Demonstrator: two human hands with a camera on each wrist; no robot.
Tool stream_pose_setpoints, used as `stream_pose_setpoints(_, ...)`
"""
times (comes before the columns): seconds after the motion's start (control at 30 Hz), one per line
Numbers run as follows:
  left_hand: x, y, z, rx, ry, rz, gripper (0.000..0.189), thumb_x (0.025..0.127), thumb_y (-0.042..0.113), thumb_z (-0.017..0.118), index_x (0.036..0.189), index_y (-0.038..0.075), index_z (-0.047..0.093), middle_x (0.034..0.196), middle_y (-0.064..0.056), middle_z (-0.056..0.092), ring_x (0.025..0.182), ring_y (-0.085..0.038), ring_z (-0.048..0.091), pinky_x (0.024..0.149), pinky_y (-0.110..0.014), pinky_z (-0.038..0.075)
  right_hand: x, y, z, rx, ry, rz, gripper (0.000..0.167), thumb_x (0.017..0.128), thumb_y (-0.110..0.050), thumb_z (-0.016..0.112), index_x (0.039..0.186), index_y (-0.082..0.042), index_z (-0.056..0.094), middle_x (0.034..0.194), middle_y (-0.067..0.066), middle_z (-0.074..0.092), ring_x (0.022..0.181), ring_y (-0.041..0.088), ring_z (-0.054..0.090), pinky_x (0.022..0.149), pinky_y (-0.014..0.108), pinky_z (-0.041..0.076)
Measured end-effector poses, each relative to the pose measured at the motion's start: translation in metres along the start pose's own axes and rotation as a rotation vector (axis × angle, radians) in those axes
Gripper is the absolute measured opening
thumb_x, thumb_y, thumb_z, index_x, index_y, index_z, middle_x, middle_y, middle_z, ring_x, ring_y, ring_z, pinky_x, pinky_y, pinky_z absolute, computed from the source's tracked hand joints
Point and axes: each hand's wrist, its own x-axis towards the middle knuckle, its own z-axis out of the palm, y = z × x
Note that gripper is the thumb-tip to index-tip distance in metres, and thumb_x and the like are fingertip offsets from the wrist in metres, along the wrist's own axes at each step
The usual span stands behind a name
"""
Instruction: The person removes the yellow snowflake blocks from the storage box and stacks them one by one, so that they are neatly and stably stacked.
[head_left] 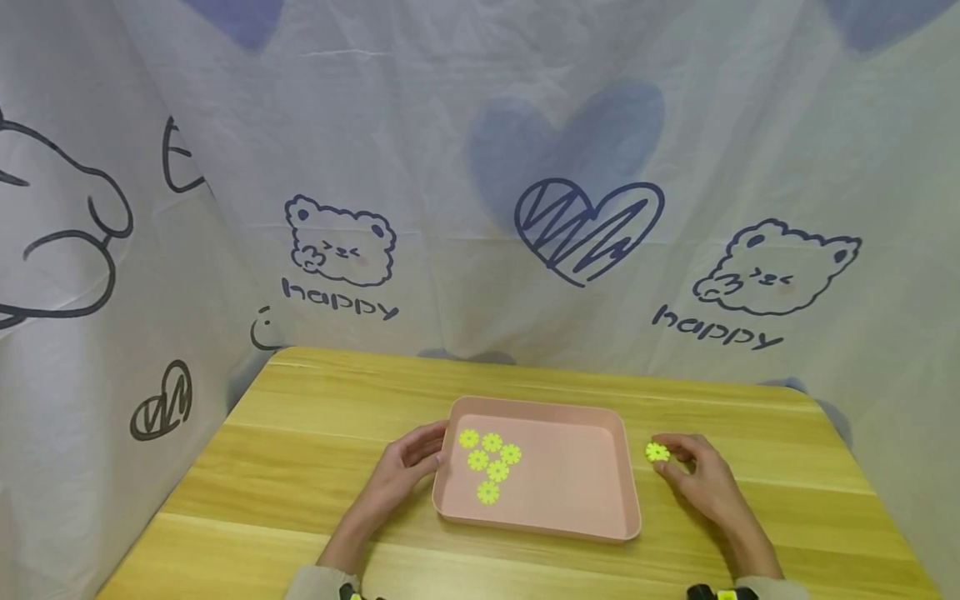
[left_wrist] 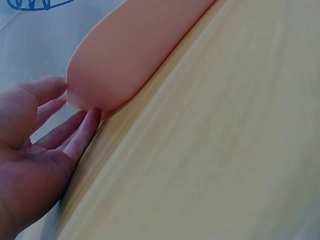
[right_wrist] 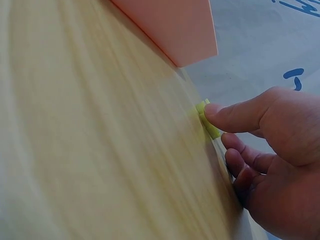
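A shallow pink tray (head_left: 570, 475) rests on the table. My left hand (head_left: 411, 465) holds its left end, with the thumb at the rim; in the left wrist view the hand (left_wrist: 42, 145) has its other fingers against the tray's outer wall (left_wrist: 110, 65). Several yellow notched snowflake building discs (head_left: 498, 471) lie flat in the tray's left part. To the right of the tray, my right hand (head_left: 705, 475) pinches one more yellow snowflake disc (head_left: 657, 452) between thumb and fingers. That disc (right_wrist: 207, 120) is low over the table in the right wrist view, partly hidden behind the thumb.
The wooden table (head_left: 300, 400) has rounded back corners. Behind it and to the left hangs a white curtain (head_left: 450, 167) with bear and heart drawings. Bare wood lies between the tray and the right hand.
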Motion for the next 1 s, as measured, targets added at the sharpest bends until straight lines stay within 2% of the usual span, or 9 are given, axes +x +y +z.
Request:
stream_pose_setpoints(0.7,0.0017,-0.0003,0.0003,-0.005,0.011,-0.002,0.050,0.102,0.006,0.064,0.149,0.000,0.049,0.151,-0.020,0.051,0.139,-0.038,0.049,0.105,-0.030,0.051,-0.0015,-0.0027,0.0005,-0.004,0.024,-0.034,0.036,0.090,-0.005,0.078,0.124,0.002,0.070,0.111,0.016,0.063,0.097,0.025,0.055,0.085,0.035,0.050)
stream_pose_setpoints(1.0,0.0013,-0.0011,-0.0005,0.010,0.011,-0.009,0.051,0.102,0.008,0.064,0.150,0.000,0.048,0.151,-0.020,0.051,0.139,-0.037,0.049,0.106,-0.028,0.050,-0.0020,-0.0031,-0.0025,0.038,0.047,-0.019,0.036,0.092,-0.006,0.076,0.127,0.000,0.068,0.113,0.017,0.064,0.097,0.023,0.055,0.081,0.023,0.049)
